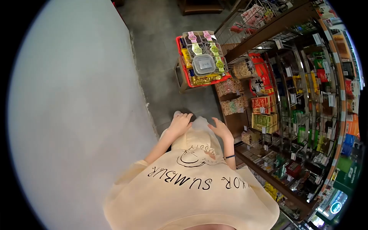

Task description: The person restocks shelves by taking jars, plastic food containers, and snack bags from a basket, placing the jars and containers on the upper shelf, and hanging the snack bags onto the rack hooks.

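Note:
My left hand rests low at the front of my cream printed shirt, its fingers slightly spread and nothing seen in them. On the other side, my right hand is held beside the shirt with its fingers apart, holding nothing; a dark band circles that wrist. Beyond both hands, a red basket sits on a stool. It is filled with several clear plastic boxes with pink and green labels, a separate clear tub with a white label, and yellow packets. Neither hand touches the basket.
A pale wall runs along the left. Wire shelves full of packaged goods line the right, with bags of nuts on the nearer rack. Grey floor lies between them. A brown wooden piece stands at the far end.

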Motion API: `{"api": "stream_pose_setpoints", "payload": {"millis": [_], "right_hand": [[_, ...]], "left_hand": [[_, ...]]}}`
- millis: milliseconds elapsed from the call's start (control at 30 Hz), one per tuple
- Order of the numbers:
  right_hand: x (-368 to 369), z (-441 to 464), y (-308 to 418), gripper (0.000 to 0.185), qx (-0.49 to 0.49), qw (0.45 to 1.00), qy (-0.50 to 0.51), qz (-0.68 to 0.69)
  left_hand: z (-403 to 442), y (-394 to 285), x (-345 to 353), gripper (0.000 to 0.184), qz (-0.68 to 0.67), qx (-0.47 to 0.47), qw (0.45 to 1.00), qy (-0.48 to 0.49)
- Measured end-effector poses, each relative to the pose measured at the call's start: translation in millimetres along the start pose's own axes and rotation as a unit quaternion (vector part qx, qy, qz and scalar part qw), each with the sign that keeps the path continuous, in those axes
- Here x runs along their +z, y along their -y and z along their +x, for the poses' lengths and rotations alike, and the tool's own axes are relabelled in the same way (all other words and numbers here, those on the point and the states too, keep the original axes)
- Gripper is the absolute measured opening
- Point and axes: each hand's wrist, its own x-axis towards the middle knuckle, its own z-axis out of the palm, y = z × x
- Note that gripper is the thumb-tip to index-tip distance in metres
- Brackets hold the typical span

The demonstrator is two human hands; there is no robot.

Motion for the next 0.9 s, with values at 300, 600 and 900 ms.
{"api": "stream_pose_setpoints", "payload": {"millis": [300,600,900], "right_hand": [[-30.8,51.9,0.2,0.061,0.021,0.999,0.031,-0.028],[-90.6,137.5,26.2,0.056,-0.084,0.99,-0.109,0.007],[-91.3,207.2,38.8,0.066,-0.16,0.959,-0.21,0.099]], "left_hand": [[38.2,6.1,-12.8,0.036,-0.057,-0.02,0.998,-0.035],[117.1,30.6,-31.5,0.05,-0.138,-0.107,0.979,-0.101],[237.1,64.4,-10.9,0.064,-0.561,-0.317,0.753,-0.131]]}}
